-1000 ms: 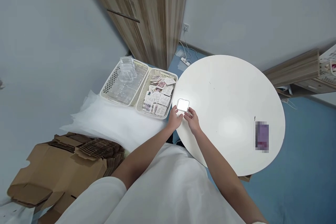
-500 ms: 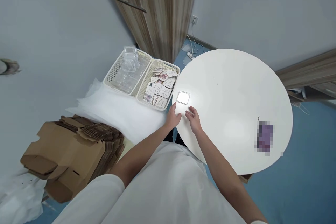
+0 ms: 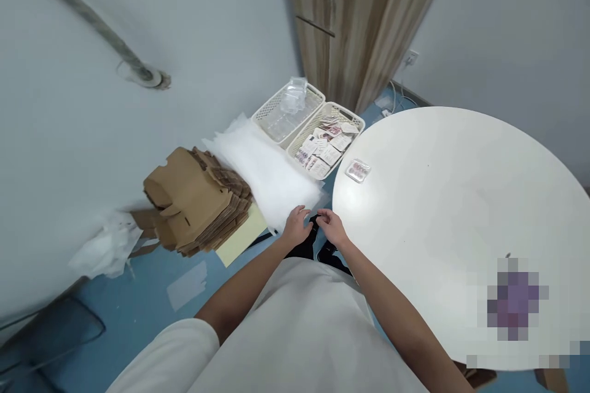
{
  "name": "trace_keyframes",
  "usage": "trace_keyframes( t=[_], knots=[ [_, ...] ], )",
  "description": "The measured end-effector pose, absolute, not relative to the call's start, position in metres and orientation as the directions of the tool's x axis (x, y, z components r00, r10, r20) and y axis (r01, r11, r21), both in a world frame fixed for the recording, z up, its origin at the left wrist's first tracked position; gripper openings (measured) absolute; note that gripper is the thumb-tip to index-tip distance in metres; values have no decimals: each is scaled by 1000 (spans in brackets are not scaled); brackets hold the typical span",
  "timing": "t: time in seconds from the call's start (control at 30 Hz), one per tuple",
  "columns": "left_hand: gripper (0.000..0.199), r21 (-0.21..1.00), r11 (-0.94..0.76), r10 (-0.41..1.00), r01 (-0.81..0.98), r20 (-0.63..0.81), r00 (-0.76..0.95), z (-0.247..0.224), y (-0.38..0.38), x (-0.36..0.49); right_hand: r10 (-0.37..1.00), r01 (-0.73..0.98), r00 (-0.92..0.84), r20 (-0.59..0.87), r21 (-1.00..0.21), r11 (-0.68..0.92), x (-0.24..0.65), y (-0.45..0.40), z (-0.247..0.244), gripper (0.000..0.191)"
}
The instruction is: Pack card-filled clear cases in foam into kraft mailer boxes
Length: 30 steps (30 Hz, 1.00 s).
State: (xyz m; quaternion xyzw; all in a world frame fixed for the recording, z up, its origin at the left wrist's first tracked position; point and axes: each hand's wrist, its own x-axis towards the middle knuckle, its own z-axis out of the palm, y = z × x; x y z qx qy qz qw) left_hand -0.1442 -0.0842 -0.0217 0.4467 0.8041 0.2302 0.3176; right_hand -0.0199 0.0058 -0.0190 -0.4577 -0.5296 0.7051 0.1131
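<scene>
With fingers loosely curled, seemingly around nothing, the left hand point(image 3: 297, 227) and right hand point(image 3: 332, 227) hang side by side near white sheets point(image 3: 267, 169). A clear case point(image 3: 358, 170) rests by the table's point(image 3: 465, 190) edge, best handled lightly by its sides; left of it, one basket point(image 3: 268, 112) holds clear boxes point(image 3: 294, 96), the second basket point(image 3: 345, 112) loose cards point(image 3: 330, 155).

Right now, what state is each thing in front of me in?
Left hand: empty, loosely curled
Right hand: empty, loosely curled
Small case: flat on table, lid unclear
Card basket: open-topped, holding cards
Other basket: open-topped, holding clear plastic
Cardboard: flattened, stacked
White sheets: piled
Cabinet door: shut
</scene>
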Motion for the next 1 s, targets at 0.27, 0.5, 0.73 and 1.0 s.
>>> trace_keyframes(
  t=[0.27,0.5,0.73,1.0],
  knots=[
    [48,567,593,804,571,-386,-452,-18,-92,-203,535,462,-626,-568,-822,-334,-70,5,-17,52],
    [58,545,675,737,497,-476,-479,-29,-87,-242,536,456,-514,-669,-743,-490,-121,15,-20,54],
    [59,614,656,747,438,-449,-490,-46,-91,-258,519,297,-375,-768,-630,-718,-140,21,-34,44],
    [57,772,609,723,182,-447,-527,-45,-93,-268,671,391,-362,-647,-759,-521,-159,28,-17,46]
  ],
)
